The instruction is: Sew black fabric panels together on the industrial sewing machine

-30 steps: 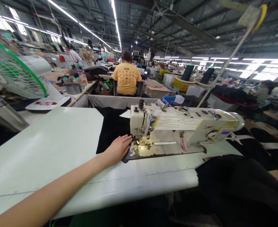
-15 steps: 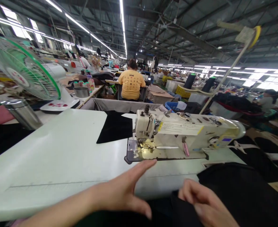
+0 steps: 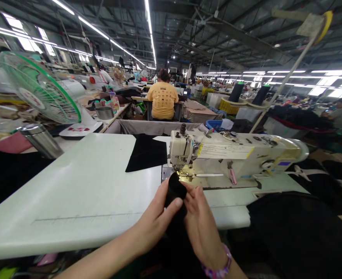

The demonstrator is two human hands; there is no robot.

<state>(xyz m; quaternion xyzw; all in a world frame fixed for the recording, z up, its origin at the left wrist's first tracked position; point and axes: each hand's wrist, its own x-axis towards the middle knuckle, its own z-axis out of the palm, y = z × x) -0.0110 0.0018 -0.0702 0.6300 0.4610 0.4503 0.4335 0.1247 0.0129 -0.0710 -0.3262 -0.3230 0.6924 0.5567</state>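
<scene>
Both hands hold one piece of black fabric (image 3: pixel 176 190) just in front of the sewing machine (image 3: pixel 225 155). My left hand (image 3: pixel 159 211) grips its left side, thumb laid across the front. On the right side, my right hand (image 3: pixel 198 217) has its bent fingers closed on the cloth; a beaded bracelet circles that wrist. The fabric's top edge is folded over near the needle area, and its lower part hangs toward my lap. Another black piece (image 3: pixel 147 152) lies flat on the table, left of the machine head.
The pale worktable (image 3: pixel 86 186) spans the front. Pink-handled snips (image 3: pixel 232 173) rest at the machine. A fan (image 3: pixel 40 91) and a steel flask (image 3: pixel 40 139) stand at left. Dark cloth (image 3: pixel 304 232) lies at right. A person in yellow (image 3: pixel 162 99) sits ahead, facing away.
My right hand has moved up and left with the black fabric. The left hand, spread before, has closed on the fabric beside it. The view has shifted slightly.
</scene>
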